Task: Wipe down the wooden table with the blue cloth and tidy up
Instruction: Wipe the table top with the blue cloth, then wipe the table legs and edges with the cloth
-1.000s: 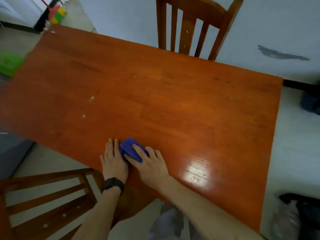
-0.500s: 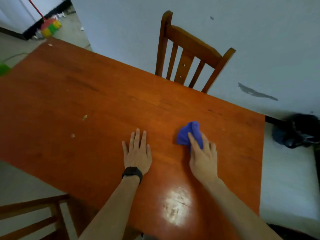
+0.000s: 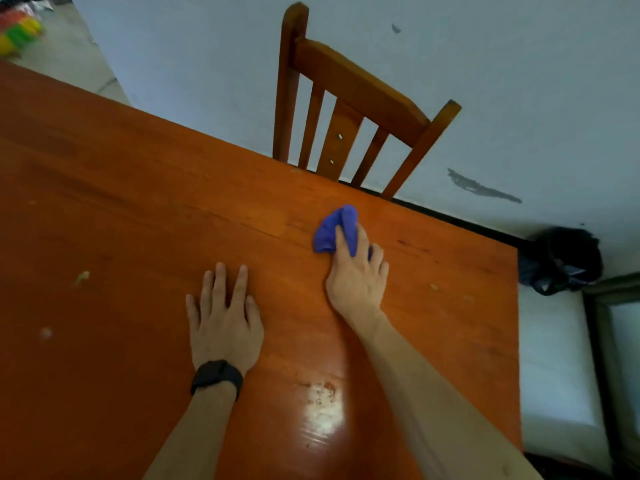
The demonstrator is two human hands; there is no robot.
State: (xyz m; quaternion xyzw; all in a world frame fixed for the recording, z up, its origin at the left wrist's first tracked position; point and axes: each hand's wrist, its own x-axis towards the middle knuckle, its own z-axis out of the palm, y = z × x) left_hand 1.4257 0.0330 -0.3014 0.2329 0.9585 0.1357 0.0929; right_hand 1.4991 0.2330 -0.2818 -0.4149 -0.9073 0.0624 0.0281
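While left hand [image 3: 225,323] lies flat, fingers straight, on wooden table [image 3: 104,202] | right hand [image 3: 356,282] grips bunched blue cloth [image 3: 332,230]

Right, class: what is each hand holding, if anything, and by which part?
The right hand grips the bunched blue cloth by its near end; the left hand lies flat, holding nothing.
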